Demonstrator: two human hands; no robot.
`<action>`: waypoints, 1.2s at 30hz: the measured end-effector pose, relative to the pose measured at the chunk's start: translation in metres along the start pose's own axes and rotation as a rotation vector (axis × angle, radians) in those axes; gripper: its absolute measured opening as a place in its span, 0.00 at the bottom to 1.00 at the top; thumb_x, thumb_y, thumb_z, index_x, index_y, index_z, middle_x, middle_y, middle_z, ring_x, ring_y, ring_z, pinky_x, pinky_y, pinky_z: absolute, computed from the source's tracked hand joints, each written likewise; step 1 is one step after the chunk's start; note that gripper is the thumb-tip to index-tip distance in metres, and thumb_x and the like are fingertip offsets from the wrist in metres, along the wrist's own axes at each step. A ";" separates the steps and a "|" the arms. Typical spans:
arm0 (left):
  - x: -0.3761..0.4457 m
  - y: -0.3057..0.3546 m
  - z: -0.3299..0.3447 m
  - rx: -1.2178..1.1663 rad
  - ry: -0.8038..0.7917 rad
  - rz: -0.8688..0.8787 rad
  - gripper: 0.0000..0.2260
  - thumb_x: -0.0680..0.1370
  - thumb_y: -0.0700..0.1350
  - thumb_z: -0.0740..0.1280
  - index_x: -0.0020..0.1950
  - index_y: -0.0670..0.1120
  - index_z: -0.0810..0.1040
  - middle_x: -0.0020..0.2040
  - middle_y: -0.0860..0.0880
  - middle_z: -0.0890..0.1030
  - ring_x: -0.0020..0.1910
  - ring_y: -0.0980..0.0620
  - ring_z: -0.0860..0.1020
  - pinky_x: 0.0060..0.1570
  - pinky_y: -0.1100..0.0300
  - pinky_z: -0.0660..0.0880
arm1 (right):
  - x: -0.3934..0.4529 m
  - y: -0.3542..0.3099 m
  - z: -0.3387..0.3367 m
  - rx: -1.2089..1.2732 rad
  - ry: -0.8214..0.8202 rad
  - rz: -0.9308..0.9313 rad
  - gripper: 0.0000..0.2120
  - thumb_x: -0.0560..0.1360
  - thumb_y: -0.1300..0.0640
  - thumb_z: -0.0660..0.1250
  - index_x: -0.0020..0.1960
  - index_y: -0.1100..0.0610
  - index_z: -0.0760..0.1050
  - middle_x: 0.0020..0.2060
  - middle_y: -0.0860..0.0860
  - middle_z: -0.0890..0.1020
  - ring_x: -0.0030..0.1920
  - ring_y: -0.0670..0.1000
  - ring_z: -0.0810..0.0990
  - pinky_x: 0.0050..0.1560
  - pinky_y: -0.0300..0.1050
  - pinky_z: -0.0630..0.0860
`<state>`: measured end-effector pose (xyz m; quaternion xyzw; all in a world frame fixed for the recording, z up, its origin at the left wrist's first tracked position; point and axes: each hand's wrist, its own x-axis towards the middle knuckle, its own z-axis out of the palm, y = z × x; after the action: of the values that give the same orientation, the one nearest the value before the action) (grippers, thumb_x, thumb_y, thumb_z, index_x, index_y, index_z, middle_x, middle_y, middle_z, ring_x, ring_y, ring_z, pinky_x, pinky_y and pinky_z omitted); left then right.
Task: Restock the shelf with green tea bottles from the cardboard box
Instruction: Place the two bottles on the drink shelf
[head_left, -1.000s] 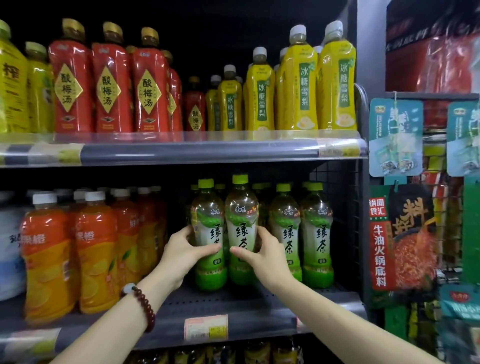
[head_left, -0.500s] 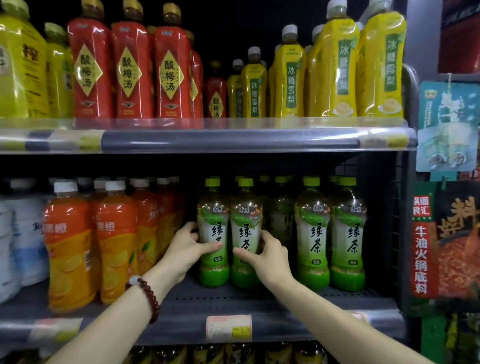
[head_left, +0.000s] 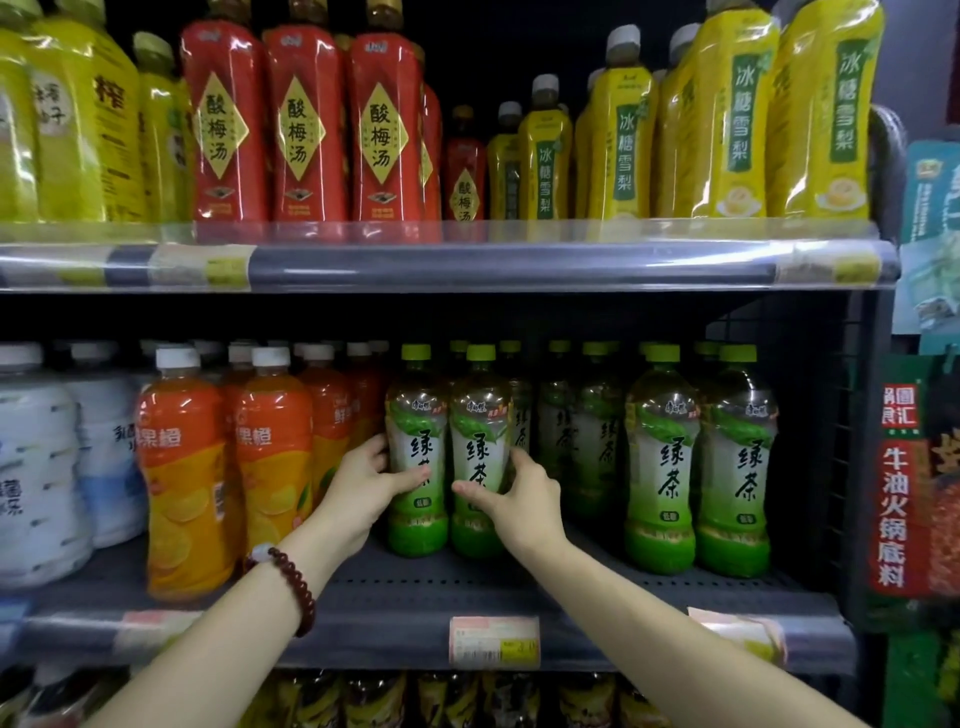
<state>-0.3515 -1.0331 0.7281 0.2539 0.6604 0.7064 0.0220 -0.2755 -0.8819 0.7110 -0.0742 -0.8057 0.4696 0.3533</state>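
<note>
Two green tea bottles stand side by side on the grey middle shelf (head_left: 415, 587). My left hand (head_left: 363, 480) grips the left green tea bottle (head_left: 418, 415) around its label. My right hand (head_left: 511, 493) grips the right green tea bottle (head_left: 480, 421) the same way. Both bottles are upright with their bases on the shelf. More green tea bottles (head_left: 660, 457) stand to the right, two in front and several behind. The cardboard box is out of view.
Orange juice bottles (head_left: 182, 467) crowd the shelf just left of my left hand, with white bottles (head_left: 36, 467) further left. Red and yellow bottles (head_left: 306, 130) fill the upper shelf. A wire side panel (head_left: 852, 441) closes the shelf on the right, with hanging packets (head_left: 914, 493) beyond.
The two held bottles have slid further back onto the shelf and stand lower in the row. The camera has moved closer and shifted left, so the shelf fills more of the view.
</note>
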 end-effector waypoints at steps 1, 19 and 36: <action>0.001 0.000 -0.002 0.002 -0.005 -0.005 0.25 0.71 0.33 0.71 0.66 0.43 0.71 0.60 0.43 0.80 0.59 0.46 0.78 0.60 0.51 0.74 | 0.000 0.000 0.002 0.003 0.003 0.000 0.25 0.67 0.50 0.77 0.60 0.57 0.75 0.51 0.51 0.84 0.46 0.46 0.79 0.47 0.36 0.75; -0.010 -0.009 -0.008 0.403 0.131 0.058 0.29 0.72 0.44 0.73 0.71 0.46 0.67 0.68 0.45 0.73 0.65 0.45 0.74 0.64 0.51 0.72 | -0.005 -0.006 0.009 -0.079 -0.041 0.049 0.35 0.68 0.47 0.76 0.68 0.60 0.68 0.60 0.55 0.80 0.61 0.54 0.78 0.59 0.46 0.76; -0.052 0.030 0.032 1.002 0.018 0.403 0.12 0.74 0.47 0.70 0.56 0.47 0.79 0.58 0.46 0.80 0.52 0.49 0.79 0.49 0.57 0.76 | -0.029 -0.023 -0.075 -0.526 -0.191 0.050 0.21 0.71 0.57 0.74 0.62 0.61 0.76 0.53 0.57 0.83 0.55 0.55 0.81 0.56 0.43 0.75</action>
<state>-0.2846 -1.0269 0.7390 0.3490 0.8547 0.2973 -0.2435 -0.2008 -0.8546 0.7380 -0.1383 -0.9276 0.2576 0.2325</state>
